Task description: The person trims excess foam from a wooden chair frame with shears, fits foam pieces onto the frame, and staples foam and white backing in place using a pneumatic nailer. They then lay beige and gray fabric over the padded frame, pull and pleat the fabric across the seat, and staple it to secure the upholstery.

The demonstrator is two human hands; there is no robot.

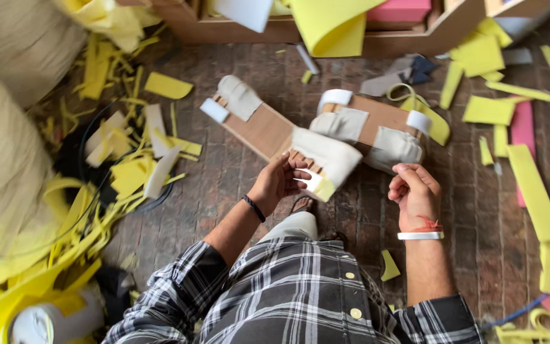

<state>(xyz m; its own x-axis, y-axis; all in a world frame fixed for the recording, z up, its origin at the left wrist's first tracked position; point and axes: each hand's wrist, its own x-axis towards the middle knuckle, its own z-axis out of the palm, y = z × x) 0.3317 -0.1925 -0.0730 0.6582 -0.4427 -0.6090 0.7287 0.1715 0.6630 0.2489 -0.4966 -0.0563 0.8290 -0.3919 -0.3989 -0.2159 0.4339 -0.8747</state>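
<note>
I see a wooden sandal-shaped form (268,130) lying on the brick floor (224,185) just ahead of my knees, angled from upper left to lower right. It is wrapped with pale fabric straps: one near its far end (240,95) and a broader one over the near end (326,156). At the near tip a small white and yellow foam piece (316,185) sticks out. My left hand (278,181) is on that near end, fingers curled around the edge of the form and the thumb pressing against the foam piece, so it is gripping the form there. A black band (253,208) sits on that wrist.

Just beside it to the right lies a second wooden form (377,124), its near end touching or overlapping the first, also carrying pale fabric straps and white bands at both ends. My right hand (415,194) hangs close below that second form, not touching it; the fingers are curled loosely inward into a half fist, and I cannot tell whether they pinch anything small. A white bracelet (420,236) and a red thread circle that wrist.

Yellow foam offcuts (488,109) are scattered over the bricks to the right, with a pink strip (523,127) among them. A heap of yellow strips (122,185) lies to the left, beside large pale fabric rolls (1,165). A wooden shelf edge (402,41) runs along the top, holding yellow and pink foam sheets.
</note>
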